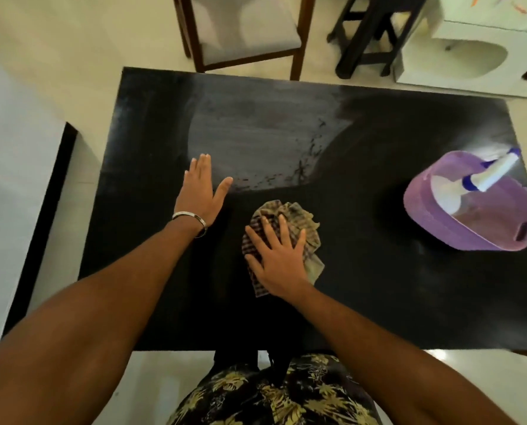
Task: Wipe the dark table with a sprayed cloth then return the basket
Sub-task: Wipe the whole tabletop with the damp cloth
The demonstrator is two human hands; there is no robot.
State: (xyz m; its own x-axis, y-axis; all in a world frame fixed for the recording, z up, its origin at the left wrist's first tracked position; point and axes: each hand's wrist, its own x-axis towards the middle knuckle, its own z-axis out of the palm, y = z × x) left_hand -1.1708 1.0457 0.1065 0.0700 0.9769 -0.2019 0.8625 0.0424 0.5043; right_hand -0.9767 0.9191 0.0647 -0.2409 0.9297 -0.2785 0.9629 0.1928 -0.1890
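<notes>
Dark, hard table [379,286] fills most of the view; looks stiff and slick, w/ a greyish hazy patch and dark specks on the far left-centre part, so that area prob. needs the most rubbing. Nothing to grip there, it just takes pressure.

Purple plastic basket [471,222] stands on the right side of the table, well apart from both hands. Looks light and fairly rigid; a slot handle shows in its near wall, and that or the rim seems the sensible place to lift it. White spray bottle [477,182] w/ a blue collar lies tilted inside it, so I'd guess it could roll or shift if the basket is tipped; best kept level.

Checked cloth [290,237] sits crumpled near the table's middle, toward the near edge. Soft, limp, likely a bit damp: it'll bunch and slide rather than hold shape, so a flat palm on top works better than a pinch.

Right hand [279,259] presses down on the cloth, fingers spread. Left hand [201,191] lies flat on the bare table just left of the cloth, fingers straight and close together, thumb out, bangle [191,220] at the wrist.
</notes>
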